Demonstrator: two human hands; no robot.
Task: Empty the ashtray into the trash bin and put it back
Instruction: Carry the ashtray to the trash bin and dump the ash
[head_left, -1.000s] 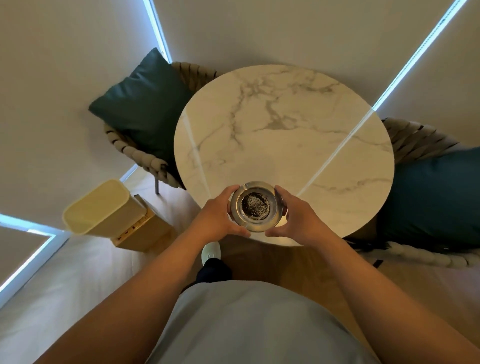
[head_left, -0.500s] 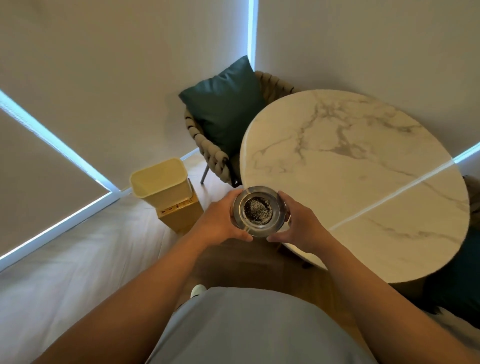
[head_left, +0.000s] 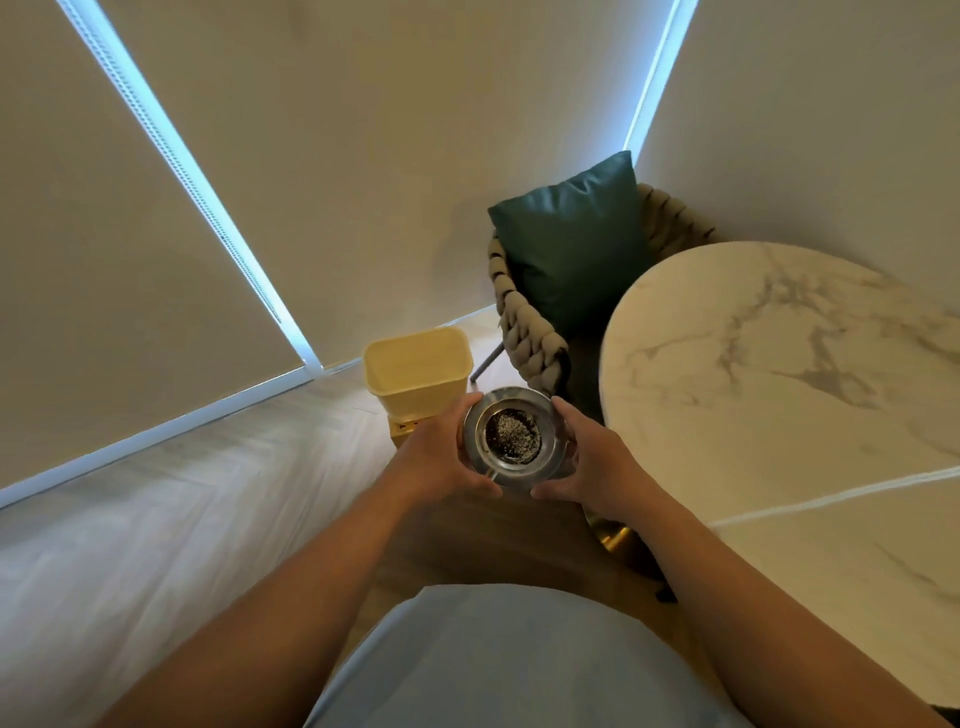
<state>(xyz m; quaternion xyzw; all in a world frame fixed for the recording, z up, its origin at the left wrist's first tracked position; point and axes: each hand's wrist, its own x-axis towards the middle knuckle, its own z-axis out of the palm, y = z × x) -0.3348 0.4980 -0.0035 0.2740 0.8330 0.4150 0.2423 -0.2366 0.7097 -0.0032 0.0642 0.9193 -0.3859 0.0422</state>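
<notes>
A round metal ashtray (head_left: 512, 436) with grey and dark ash in its bowl is held level in front of me, off the table. My left hand (head_left: 441, 457) grips its left rim and my right hand (head_left: 592, 465) grips its right rim. The pale yellow trash bin (head_left: 418, 370) stands open on the floor just beyond and to the left of the ashtray, with its inside looking bare. The round marble table (head_left: 789, 384) lies to the right of my hands.
A woven chair (head_left: 524, 325) with a dark green cushion (head_left: 571, 244) stands between the bin and the table. A small wooden box (head_left: 402, 428) sits at the bin's base. Light roller blinds close off the far side. Wood floor stretches to the left.
My view and body have turned left, away from the table. The ashtray, held in both hands, has moved off the table edge and now sits close to the trash bin.
</notes>
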